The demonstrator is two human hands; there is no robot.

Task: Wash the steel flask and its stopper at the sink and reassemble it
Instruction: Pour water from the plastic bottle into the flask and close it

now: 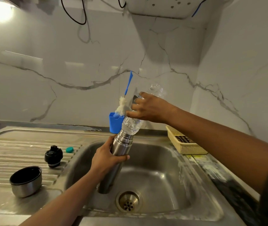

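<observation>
Tilting the flask (117, 154) over the sink (159, 176) at centre frame, the left hand (105, 160) is wrapped around its upper body, fingers closed tight on the steel. The lean appears meant to bring the open mouth up to meet the bottle (132, 124), and keeps any spill falling into the basin. The right hand (149, 108), just above and right of centre, is clamped on that clear plastic bottle and holds it upended, neck down at the flask's mouth, apparently to pour water in for a rinse; whether water is flowing I cannot tell.

The flask is brushed steel, tall and slim, with a ribbed neck; its foot hangs near the drain (129, 201).

On the draining board at lower left the black stopper (53, 156) and the steel cup (26, 181) lie apart, probably waiting their turn. A small teal cap (69, 149) sits just right of the stopper. Behind the flask, a brush (122, 105) stands in a blue holder (115, 123).
</observation>
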